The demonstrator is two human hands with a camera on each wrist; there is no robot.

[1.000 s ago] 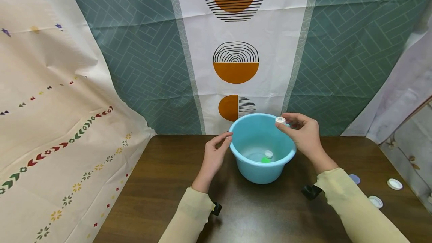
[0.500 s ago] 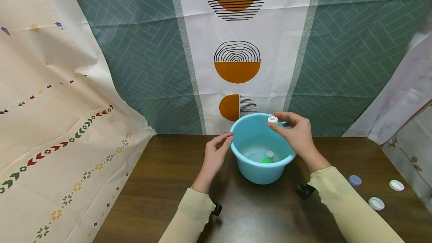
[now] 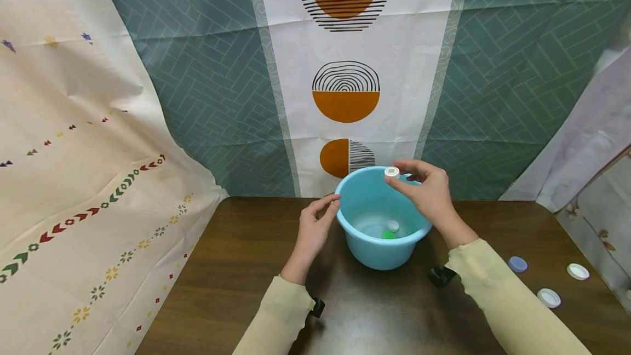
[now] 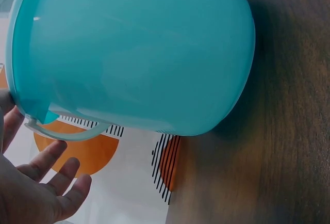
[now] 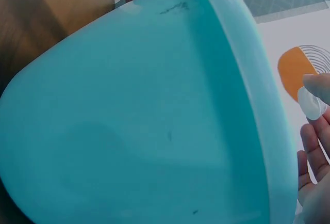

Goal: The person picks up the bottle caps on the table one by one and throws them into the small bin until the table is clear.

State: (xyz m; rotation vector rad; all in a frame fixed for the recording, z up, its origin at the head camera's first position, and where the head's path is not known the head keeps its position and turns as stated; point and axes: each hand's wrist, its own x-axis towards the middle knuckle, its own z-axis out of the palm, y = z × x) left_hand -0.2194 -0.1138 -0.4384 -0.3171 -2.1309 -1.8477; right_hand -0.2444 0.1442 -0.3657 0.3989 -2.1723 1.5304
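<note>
A light blue plastic tub with a side handle stands upright on the table. My left hand pinches its left rim between thumb and index finger; the other fingers are spread below in the left wrist view. My right hand holds a small white bottle cap by its edge, above the tub's opening towards the back rim. That cap is partly hidden by the thumb in the right wrist view. On the tub's bottom lie a whitish cap and a green cap.
At the right of the brown wooden table lie a lilac cap and two white caps, one a white cap near the right edge. A patterned curtain hangs behind the table, and cream cloth hangs at left.
My right hand has moved left with the white cap, from the tub's right rim to above its opening. The left hand stays at the rim.
</note>
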